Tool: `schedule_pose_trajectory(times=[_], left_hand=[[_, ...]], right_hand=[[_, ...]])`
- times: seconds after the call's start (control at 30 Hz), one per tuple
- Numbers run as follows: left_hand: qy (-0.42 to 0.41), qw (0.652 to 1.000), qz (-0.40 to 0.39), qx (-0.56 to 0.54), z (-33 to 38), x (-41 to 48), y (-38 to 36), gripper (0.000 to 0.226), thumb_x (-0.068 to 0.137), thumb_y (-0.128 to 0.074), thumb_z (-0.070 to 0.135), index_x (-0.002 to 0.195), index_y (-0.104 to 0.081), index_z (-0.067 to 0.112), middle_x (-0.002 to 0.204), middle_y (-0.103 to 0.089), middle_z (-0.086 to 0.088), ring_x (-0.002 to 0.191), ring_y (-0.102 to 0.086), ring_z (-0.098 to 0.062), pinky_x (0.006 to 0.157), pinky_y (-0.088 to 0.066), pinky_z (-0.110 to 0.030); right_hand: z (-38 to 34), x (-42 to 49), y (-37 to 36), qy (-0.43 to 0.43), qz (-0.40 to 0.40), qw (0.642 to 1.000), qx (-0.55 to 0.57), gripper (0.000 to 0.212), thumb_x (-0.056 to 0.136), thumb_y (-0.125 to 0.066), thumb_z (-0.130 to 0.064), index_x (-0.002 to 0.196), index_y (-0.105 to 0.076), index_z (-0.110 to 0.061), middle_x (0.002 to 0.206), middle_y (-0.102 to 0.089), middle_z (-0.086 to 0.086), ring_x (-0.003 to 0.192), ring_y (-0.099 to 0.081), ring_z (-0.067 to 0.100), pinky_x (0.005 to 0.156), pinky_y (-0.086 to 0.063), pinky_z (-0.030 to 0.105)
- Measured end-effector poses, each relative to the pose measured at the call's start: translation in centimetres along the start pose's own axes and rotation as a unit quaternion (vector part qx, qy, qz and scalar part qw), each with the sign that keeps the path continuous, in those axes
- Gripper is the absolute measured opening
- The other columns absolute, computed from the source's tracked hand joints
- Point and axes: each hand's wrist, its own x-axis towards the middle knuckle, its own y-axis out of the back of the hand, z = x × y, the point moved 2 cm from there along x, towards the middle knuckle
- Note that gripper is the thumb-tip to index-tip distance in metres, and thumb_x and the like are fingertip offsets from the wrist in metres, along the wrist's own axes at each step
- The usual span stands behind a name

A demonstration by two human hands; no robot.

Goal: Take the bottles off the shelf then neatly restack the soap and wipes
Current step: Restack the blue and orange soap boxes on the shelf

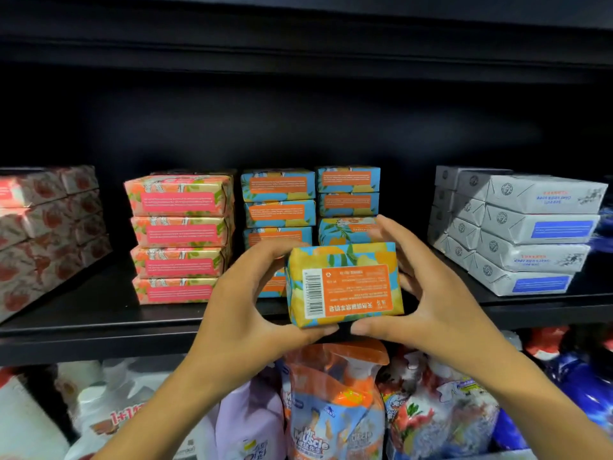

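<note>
A person's 2 bare hands held 1 wrapped soap bar in front of a black shelf; the bar hung just before the shelf's front edge, near the middle of the view, slightly tilted. Its wrapper was blue, orange and yellow; an orange label with a white barcode strip faced the camera, its print upside down.

The left hand gripped the bar's left end, fingers curled over the top edge, thumb tucked under the bottom edge; the right hand gripped the right end the same way; the 2 thumbs almost met beneath the bar.

Directly behind the bar stood 2 columns of matching blue-and-orange bars, touching side by side; the lower bars were partly hidden by the hands. Just left of them stood a stack of 4 pink floral bars; further left, at the frame edge, lay red-and-white patterned packs, blurred. Well to the right sat stacked grey-white packs with blue labels, 4 high.

Below the shelf stood bottles; an orange-capped spray bottle marked Mr Muscle sat beneath the hands, a lilac bottle just to its left.
</note>
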Motion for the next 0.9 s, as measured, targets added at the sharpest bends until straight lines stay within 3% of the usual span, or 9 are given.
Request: schedule_pose_trajectory(times=[0.1,0.2,0.3,0.4,0.5,0.57,0.67,0.77,0.9], left_hand=[[-0.024,1.0,0.008,0.015,-0.4,0.0,0.0,0.061,0.063,-0.082,0.036,0.117,-0.055,0.027,0.121,-0.058,0.011,0.118,-0.056,-0.02,0.097,-0.047,-0.033],[-0.044,0.998,0.012,0.033,-0.5,-0.1,0.0,0.06,0.069,-0.079,0.036,0.122,-0.052,0.03,0.124,-0.055,0.016,0.122,-0.052,-0.016,0.097,-0.047,-0.033],[-0.023,0.999,-0.002,0.04,-0.9,-0.3,0.3,0.065,0.066,-0.08,0.04,0.124,-0.05,0.036,0.128,-0.052,0.018,0.126,-0.049,-0.014,0.099,-0.046,-0.037],[0.033,0.999,-0.019,-0.014,-0.6,-0.6,0.6,0.079,0.056,-0.085,0.041,0.126,-0.049,0.038,0.131,-0.053,0.015,0.127,-0.049,-0.012,0.096,-0.047,-0.03],[0.093,0.993,-0.012,-0.075,-0.3,-0.6,0.7,0.069,0.057,-0.079,0.044,0.121,-0.054,0.036,0.123,-0.061,0.017,0.119,-0.055,-0.004,0.088,-0.048,-0.018],[0.14,0.986,-0.016,-0.091,-0.7,-0.6,0.7,0.067,0.054,-0.078,0.046,0.117,-0.057,0.034,0.116,-0.065,0.018,0.11,-0.061,-0.004,0.084,-0.051,-0.019],[0.172,0.979,-0.04,-0.103,-1.1,-0.7,0.8,0.067,0.047,-0.085,0.04,0.11,-0.064,0.03,0.108,-0.07,0.011,0.102,-0.066,-0.01,0.081,-0.055,-0.028],[0.163,0.981,-0.023,-0.102,-0.9,-0.9,1.2,0.066,0.042,-0.087,0.036,0.104,-0.067,0.025,0.102,-0.072,0.006,0.095,-0.069,-0.011,0.075,-0.056,-0.025],[0.145,0.987,0.042,-0.057,-0.7,-0.9,2.1,0.067,0.039,-0.086,0.04,0.102,-0.066,0.025,0.099,-0.072,0.009,0.09,-0.069,-0.008,0.072,-0.056,-0.022]], right_hand=[[0.2,0.1,-0.3,-0.063,-0.025,0.994,0.09,0.096,0.047,-0.084,-0.058,0.131,-0.041,-0.037,0.119,-0.06,-0.025,0.108,-0.061,0.002,0.086,-0.05,0.019],[-0.4,0.4,-0.3,-0.057,0.005,0.993,0.103,0.063,0.058,-0.088,-0.033,0.111,-0.055,-0.029,0.105,-0.068,-0.017,0.095,-0.066,0.006,0.076,-0.052,0.017],[-1.2,0.4,-0.6,-0.04,0.044,0.993,0.099,0.054,0.055,-0.087,-0.021,0.098,-0.056,-0.021,0.094,-0.069,-0.016,0.089,-0.067,0.004,0.071,-0.053,0.016],[-1.8,-0.1,-1.2,0.001,0.096,0.995,0.035,0.045,0.058,-0.082,-0.021,0.092,-0.053,-0.023,0.095,-0.065,-0.02,0.09,-0.064,-0.002,0.07,-0.05,0.012],[-1.3,-0.4,-1.8,0.05,0.134,0.99,-0.021,0.044,0.063,-0.085,-0.011,0.089,-0.052,-0.023,0.098,-0.065,-0.016,0.093,-0.063,-0.001,0.072,-0.047,0.009],[-0.9,-0.3,-2.1,0.107,0.14,0.983,-0.044,0.044,0.065,-0.078,-0.005,0.092,-0.05,-0.026,0.102,-0.062,-0.013,0.102,-0.061,0.001,0.08,-0.047,0.012],[-0.4,-0.5,-2.6,0.205,0.128,0.967,-0.084,0.047,0.064,-0.07,0.008,0.096,-0.047,-0.018,0.108,-0.058,-0.006,0.113,-0.057,0.007,0.091,-0.045,0.02],[-0.2,-0.4,-2.8,0.214,0.109,0.966,-0.097,0.046,0.069,-0.073,0.001,0.1,-0.045,-0.017,0.114,-0.056,-0.005,0.117,-0.054,0.007,0.093,-0.045,0.021],[0.5,0.1,-2.3,0.149,0.11,0.974,-0.127,0.049,0.073,-0.073,-0.02,0.114,-0.048,-0.022,0.12,-0.054,-0.014,0.119,-0.049,-0.002,0.094,-0.038,0.01]])
